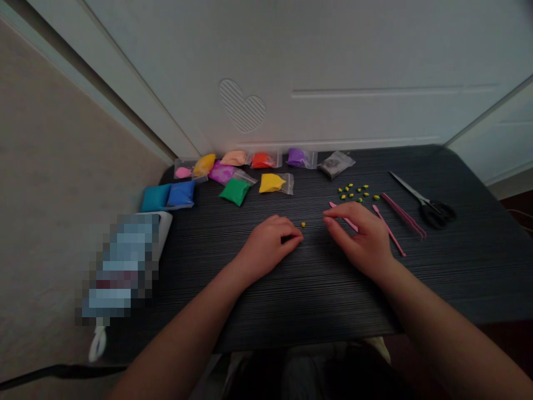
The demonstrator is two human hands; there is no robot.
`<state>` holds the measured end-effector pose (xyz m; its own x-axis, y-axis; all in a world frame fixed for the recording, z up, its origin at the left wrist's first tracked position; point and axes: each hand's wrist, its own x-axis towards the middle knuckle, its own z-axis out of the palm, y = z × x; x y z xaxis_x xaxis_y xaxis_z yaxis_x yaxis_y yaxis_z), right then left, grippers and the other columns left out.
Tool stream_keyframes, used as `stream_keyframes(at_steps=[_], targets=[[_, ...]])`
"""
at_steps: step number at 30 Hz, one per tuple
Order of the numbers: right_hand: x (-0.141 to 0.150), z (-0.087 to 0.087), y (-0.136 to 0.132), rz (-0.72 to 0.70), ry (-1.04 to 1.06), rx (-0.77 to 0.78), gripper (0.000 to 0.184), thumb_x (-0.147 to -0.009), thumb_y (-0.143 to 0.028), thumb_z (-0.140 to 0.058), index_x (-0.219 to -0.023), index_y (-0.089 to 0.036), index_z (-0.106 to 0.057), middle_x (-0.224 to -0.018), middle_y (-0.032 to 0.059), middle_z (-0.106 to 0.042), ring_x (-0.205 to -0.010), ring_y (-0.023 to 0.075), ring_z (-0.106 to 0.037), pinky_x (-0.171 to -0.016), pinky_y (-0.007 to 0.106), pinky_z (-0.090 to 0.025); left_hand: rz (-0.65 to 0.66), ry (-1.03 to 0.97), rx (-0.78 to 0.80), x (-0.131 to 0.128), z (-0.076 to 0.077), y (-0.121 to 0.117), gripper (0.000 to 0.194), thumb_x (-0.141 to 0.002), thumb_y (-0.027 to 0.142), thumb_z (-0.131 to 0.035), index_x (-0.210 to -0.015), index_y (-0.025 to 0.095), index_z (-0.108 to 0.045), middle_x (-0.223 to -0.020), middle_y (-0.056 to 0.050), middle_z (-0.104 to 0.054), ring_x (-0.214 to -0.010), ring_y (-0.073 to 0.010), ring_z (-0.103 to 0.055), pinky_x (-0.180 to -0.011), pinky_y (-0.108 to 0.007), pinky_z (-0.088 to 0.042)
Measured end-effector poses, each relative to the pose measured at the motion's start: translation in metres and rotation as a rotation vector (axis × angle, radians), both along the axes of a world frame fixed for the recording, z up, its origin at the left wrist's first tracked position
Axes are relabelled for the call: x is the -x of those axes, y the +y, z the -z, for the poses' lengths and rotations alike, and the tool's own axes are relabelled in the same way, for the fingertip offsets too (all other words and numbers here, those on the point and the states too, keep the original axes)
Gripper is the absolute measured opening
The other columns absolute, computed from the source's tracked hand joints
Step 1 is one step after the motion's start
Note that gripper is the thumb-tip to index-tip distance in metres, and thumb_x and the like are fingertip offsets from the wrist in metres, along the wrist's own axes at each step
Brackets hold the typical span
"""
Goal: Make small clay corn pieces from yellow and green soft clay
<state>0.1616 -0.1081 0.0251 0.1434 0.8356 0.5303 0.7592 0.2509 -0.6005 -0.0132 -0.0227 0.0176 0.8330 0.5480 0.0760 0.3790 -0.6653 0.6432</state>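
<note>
A tiny yellow clay ball (303,224) lies on the dark table between my two hands. Just to its left, my left hand (272,244) rests with thumb and forefinger pressed together; whatever may be between the tips is too small to see. My right hand (362,236) is held to the ball's right, thumb and forefinger tips brought together, and I cannot make out anything in them. Beneath and behind that hand lie a pink modelling tool (343,216) and another pink modelling tool (389,230). Beyond it sit several small yellow-and-green clay pieces (351,195).
Pink tweezers (403,215) and black-handled scissors (433,211) lie on the right. Along the back are several bags of coloured clay, including a green bag (235,191) and a yellow bag (272,183). A blurred-out device (125,261) stands at the left edge. A white panel (333,66) rises behind.
</note>
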Motion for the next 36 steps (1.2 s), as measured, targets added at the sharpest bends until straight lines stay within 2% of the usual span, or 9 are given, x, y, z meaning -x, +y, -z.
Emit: stream_keyframes(at_steps=[3, 7, 15, 18, 24, 29, 33, 36], targets=[[0.000, 0.002, 0.001, -0.023, -0.031, 0.010, 0.012, -0.076, -0.021, -0.053, -0.086, -0.022, -0.059, -0.083, 0.0025, -0.064, -0.084, 0.0167, -0.057, -0.079, 0.034, -0.044, 0.081, 0.083, -0.135, 0.000, 0.004, -0.001, 0.019, -0.081, 0.024, -0.046, -0.082, 0.019, -0.064, -0.081, -0.003, -0.062, -0.081, -0.0165, -0.051, -0.076, -0.030, -0.038], [0.000, 0.003, 0.001, -0.021, -0.033, 0.018, 0.012, -0.077, -0.021, -0.052, -0.086, -0.021, -0.059, -0.083, 0.0029, -0.064, -0.085, 0.0172, -0.057, -0.077, 0.034, -0.044, 0.126, 0.145, -0.267, 0.000, 0.005, -0.002, 0.021, -0.083, 0.025, -0.043, -0.084, 0.020, -0.064, -0.081, -0.004, -0.061, -0.080, -0.0168, -0.050, -0.074, -0.031, -0.037], [0.000, 0.006, 0.003, -0.009, -0.008, 0.038, 0.008, -0.077, -0.023, -0.053, -0.083, -0.021, -0.057, -0.081, 0.0021, -0.063, -0.083, 0.0170, -0.058, -0.077, 0.034, -0.044, 0.192, 0.180, -0.353, -0.003, 0.003, -0.009, 0.020, -0.083, 0.023, -0.041, -0.083, 0.018, -0.060, -0.082, -0.004, -0.059, -0.081, -0.0174, -0.049, -0.075, -0.031, -0.037], [0.000, 0.007, 0.003, 0.015, 0.016, 0.064, 0.006, -0.076, -0.024, -0.054, -0.081, -0.021, -0.056, -0.079, 0.0016, -0.062, -0.083, 0.0172, -0.058, -0.077, 0.033, -0.044, 0.128, 0.154, -0.314, -0.003, 0.004, -0.006, 0.019, -0.083, 0.024, -0.040, -0.083, 0.017, -0.057, -0.083, -0.004, -0.059, -0.082, -0.0168, -0.049, -0.077, -0.030, -0.037], [-0.001, 0.007, 0.003, 0.024, 0.071, 0.110, 0.008, -0.074, -0.029, -0.057, -0.076, -0.021, -0.054, -0.076, 0.0008, -0.060, -0.082, 0.0175, -0.058, -0.079, 0.034, -0.044, -0.093, 0.045, -0.216, 0.004, 0.002, 0.006, 0.014, -0.081, 0.022, -0.043, -0.081, 0.017, -0.056, -0.080, -0.002, -0.059, -0.080, -0.0157, -0.051, -0.073, -0.027, -0.039], [-0.001, 0.007, 0.003, 0.006, 0.086, 0.100, 0.009, -0.074, -0.030, -0.057, -0.073, -0.021, -0.056, -0.073, -0.0010, -0.060, -0.074, 0.0143, -0.058, -0.083, 0.033, -0.043, -0.210, 0.013, -0.137, 0.006, 0.004, 0.013, 0.011, -0.077, 0.019, -0.047, -0.084, 0.018, -0.056, -0.079, -0.001, -0.057, -0.078, -0.0139, -0.053, -0.072, -0.026, -0.041], [-0.002, 0.007, 0.003, 0.015, 0.089, 0.115, 0.009, -0.077, -0.029, -0.054, -0.077, -0.020, -0.058, -0.074, -0.0010, -0.062, -0.073, 0.0129, -0.057, -0.077, 0.029, -0.044, -0.249, -0.031, -0.085, 0.007, 0.008, 0.015, 0.021, -0.077, 0.017, -0.048, -0.097, 0.020, -0.052, -0.085, 0.000, -0.059, -0.078, -0.0119, -0.055, -0.073, -0.025, -0.043], [-0.003, 0.007, 0.002, 0.041, 0.125, 0.118, 0.010, -0.078, -0.027, -0.053, -0.083, -0.021, -0.060, -0.081, -0.0003, -0.064, -0.080, 0.0133, -0.058, -0.076, 0.028, -0.044, -0.234, -0.039, -0.081, 0.007, 0.010, 0.017, 0.022, -0.077, 0.018, -0.049, -0.098, 0.022, -0.054, -0.085, 0.001, -0.059, -0.080, -0.0118, -0.056, -0.075, -0.025, -0.043]])
